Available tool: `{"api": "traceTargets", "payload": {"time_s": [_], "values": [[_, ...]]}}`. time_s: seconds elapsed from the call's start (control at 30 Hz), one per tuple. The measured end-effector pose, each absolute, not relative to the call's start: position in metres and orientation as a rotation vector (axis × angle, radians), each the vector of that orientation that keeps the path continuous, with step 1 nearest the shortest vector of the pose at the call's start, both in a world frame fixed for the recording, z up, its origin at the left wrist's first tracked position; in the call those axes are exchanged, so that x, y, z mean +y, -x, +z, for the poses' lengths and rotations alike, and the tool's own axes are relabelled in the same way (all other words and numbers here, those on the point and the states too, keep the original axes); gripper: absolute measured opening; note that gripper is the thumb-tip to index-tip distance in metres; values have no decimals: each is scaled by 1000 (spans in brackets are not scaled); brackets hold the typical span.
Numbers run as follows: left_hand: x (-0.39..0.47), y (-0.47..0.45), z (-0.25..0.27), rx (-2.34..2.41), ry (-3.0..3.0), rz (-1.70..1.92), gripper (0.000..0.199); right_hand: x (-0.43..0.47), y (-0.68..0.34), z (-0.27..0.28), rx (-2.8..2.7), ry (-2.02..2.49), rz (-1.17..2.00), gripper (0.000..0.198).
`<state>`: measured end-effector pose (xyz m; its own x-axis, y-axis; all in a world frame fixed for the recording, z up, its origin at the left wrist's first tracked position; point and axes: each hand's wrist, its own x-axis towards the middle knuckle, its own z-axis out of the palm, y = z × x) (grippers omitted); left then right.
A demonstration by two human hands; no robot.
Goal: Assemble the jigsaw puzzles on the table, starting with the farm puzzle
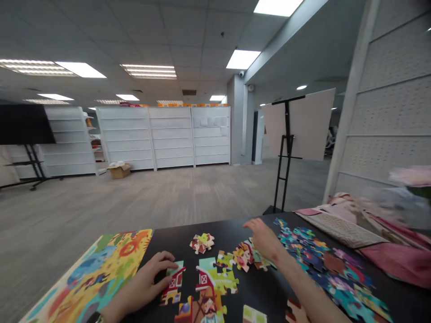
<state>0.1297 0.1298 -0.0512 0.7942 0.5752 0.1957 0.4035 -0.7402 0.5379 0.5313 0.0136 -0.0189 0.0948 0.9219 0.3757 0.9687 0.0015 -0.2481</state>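
Observation:
My left hand rests at the left, fingertips and thumb apart, touching the edge of a joined jigsaw strip with part of a red barn. Beside it, across a narrow gap, lies a larger joined jigsaw section showing a barn and a moustached figure. My right hand hovers over or touches a heap of loose jigsaw pieces; its index finger points left and its other fingers are partly hidden. I see nothing held in it. A small cluster of jigsaw pieces sits farther back.
Colourful picture board lies at the left on the black table. Many blue-toned jigsaw pieces spread to the right, near a pink fabric bag. Beyond stand a black easel, white shelves and a cardboard box.

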Motion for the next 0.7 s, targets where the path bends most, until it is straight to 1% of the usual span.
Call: {"api": "traceTargets", "payload": {"time_s": [0.1, 0.23, 0.27, 0.37, 0.4, 0.53, 0.63, 0.7], "values": [[133, -126, -58, 731, -2503, 439, 29, 10, -538, -17, -1806, 2050, -83, 47], [136, -124, -60, 751, -2506, 374, 30, 2, -531, -17, -1858, 2020, 87, 21], [137, -124, -60, 760, -2506, 358, 31, -1, -528, -18, -1883, 1998, 143, 20], [138, -124, -59, 778, -2509, 316, 31, -5, -519, -24, -1914, 1946, 292, 31], [138, -124, -60, 784, -2511, 310, 31, -6, -517, -25, -1910, 1930, 330, 30], [138, -124, -60, 795, -2513, 326, 30, -6, -528, -22, -1864, 1865, 451, 11], [137, -126, -60, 789, -2512, 356, 28, -6, -546, -14, -1827, 1855, 479, 17], [137, -126, -59, 778, -2511, 391, 27, -8, -553, -11, -1823, 1892, 465, 18]]}}
